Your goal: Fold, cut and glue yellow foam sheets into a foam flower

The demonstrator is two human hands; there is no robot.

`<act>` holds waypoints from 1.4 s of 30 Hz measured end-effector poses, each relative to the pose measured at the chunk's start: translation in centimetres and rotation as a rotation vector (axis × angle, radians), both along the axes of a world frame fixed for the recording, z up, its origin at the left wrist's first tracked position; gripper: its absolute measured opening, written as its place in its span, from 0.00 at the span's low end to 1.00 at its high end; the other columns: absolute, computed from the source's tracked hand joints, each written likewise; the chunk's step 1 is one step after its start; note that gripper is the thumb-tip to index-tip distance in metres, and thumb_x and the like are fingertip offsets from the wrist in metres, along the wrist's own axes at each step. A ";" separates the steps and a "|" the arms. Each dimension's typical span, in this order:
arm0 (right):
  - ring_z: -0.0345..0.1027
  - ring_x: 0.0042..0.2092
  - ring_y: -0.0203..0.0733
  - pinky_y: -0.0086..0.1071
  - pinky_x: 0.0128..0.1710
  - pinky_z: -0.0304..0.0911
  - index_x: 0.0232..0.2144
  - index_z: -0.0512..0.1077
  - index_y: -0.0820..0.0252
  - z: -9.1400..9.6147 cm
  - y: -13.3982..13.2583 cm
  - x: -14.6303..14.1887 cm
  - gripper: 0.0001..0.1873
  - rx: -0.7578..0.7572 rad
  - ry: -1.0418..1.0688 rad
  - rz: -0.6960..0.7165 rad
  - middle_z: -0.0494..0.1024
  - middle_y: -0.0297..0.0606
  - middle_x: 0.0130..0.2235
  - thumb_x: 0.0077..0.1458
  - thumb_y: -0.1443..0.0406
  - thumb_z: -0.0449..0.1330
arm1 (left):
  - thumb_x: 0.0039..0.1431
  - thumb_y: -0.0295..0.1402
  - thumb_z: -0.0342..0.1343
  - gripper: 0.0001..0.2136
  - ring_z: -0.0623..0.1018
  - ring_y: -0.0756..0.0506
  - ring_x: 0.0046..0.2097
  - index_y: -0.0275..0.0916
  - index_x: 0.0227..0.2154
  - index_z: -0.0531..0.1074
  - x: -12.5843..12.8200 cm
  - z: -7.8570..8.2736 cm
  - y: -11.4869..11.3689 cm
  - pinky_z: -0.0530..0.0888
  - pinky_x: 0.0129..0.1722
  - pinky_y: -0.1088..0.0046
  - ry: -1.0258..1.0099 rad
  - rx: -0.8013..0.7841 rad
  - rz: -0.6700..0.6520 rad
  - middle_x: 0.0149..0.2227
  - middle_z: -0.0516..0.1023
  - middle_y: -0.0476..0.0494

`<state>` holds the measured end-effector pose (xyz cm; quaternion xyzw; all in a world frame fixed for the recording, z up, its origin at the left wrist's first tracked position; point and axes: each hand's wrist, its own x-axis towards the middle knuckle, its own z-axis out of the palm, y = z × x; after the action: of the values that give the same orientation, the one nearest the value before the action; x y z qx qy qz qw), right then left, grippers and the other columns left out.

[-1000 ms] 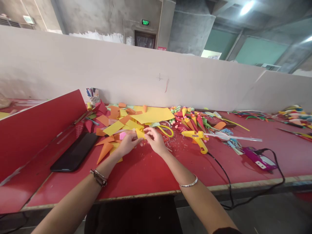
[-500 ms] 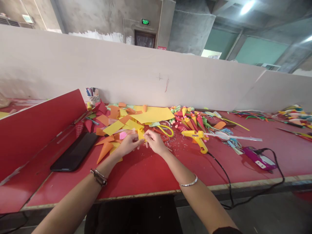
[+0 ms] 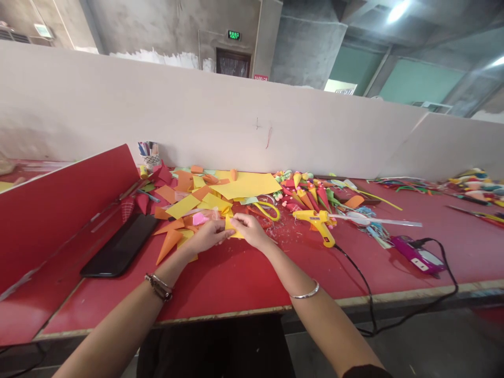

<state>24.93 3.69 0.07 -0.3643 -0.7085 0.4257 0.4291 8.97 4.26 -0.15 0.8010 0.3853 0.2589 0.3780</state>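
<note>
Between my two hands is a small piece of yellow paper (image 3: 230, 223), pinched from both sides above the near edge of the paper pile. My left hand (image 3: 208, 236) has its fingers closed on the paper's left side. From the right, my right hand (image 3: 249, 230) grips it with thumb and fingers. My fingers hide part of the sheet, so its full shape cannot be made out. Just left of the hands lie a pink piece (image 3: 199, 218) and an orange paper cone (image 3: 169, 245). Yellow-handled scissors (image 3: 269, 211) rest behind my right hand.
A yellow glue gun (image 3: 321, 223) lies to the right, its cord running to a purple power socket (image 3: 418, 254). Finished-looking small cones (image 3: 309, 197) are heaped behind it. A black phone (image 3: 121, 247) lies at left, near a pen cup (image 3: 150, 156). A white partition (image 3: 197, 115) stands behind.
The yellow paper has turned in my fingers, and more of it now shows below my hands. Both hands stay in nearly the same place.
</note>
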 end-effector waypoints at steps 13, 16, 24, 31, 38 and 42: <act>0.48 0.24 0.30 0.24 0.23 0.47 0.21 0.58 0.59 -0.1 -0.2 0.2 0.13 0.036 -0.067 0.023 0.54 0.27 0.21 0.52 0.59 0.48 | 0.49 0.46 0.50 0.16 0.62 0.55 0.18 0.35 0.21 0.63 0.0 -0.4 0.1 0.57 0.17 0.80 0.012 -0.118 -0.081 0.16 0.62 0.54; 0.48 0.24 0.30 0.24 0.23 0.47 0.20 0.58 0.60 -0.2 0.0 0.1 0.13 0.055 -0.073 0.017 0.53 0.27 0.21 0.52 0.59 0.48 | 0.48 0.47 0.51 0.17 0.61 0.55 0.17 0.36 0.20 0.62 0.1 -0.1 -0.2 0.57 0.17 0.80 0.012 -0.158 -0.075 0.15 0.61 0.54; 0.48 0.24 0.30 0.25 0.23 0.46 0.19 0.56 0.60 -0.2 -0.2 0.0 0.15 0.087 -0.096 0.023 0.54 0.28 0.21 0.52 0.58 0.48 | 0.48 0.47 0.51 0.18 0.61 0.55 0.17 0.36 0.18 0.62 0.2 0.1 -0.5 0.58 0.17 0.80 0.041 -0.197 -0.112 0.14 0.61 0.54; 0.49 0.24 0.30 0.25 0.23 0.47 0.18 0.56 0.59 0.2 -0.2 0.0 0.17 0.107 -0.015 -0.103 0.54 0.28 0.20 0.53 0.56 0.47 | 0.53 0.44 0.46 0.17 0.58 0.55 0.19 0.36 0.18 0.59 0.2 0.1 -0.2 0.55 0.17 0.80 0.003 -0.018 -0.039 0.16 0.59 0.54; 0.54 0.20 0.30 0.26 0.21 0.49 0.21 0.64 0.62 -0.3 -0.2 0.0 0.22 -0.047 -0.066 0.060 0.60 0.28 0.16 0.54 0.52 0.44 | 0.55 0.42 0.43 0.18 0.60 0.53 0.23 0.36 0.16 0.58 -0.1 0.3 0.7 0.60 0.23 0.77 -0.050 0.208 0.108 0.19 0.59 0.52; 0.54 0.19 0.30 0.27 0.22 0.51 0.17 0.61 0.60 -0.4 -0.2 -0.1 0.23 -0.005 -0.055 0.021 0.60 0.29 0.15 0.54 0.51 0.44 | 0.57 0.41 0.41 0.18 0.60 0.53 0.23 0.36 0.16 0.59 0.2 0.4 0.5 0.61 0.25 0.76 -0.093 0.266 0.159 0.19 0.59 0.52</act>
<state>24.79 3.47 -0.29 -0.3696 -0.7227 0.4220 0.4038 9.19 4.77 0.23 0.7980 0.3919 0.3737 0.2645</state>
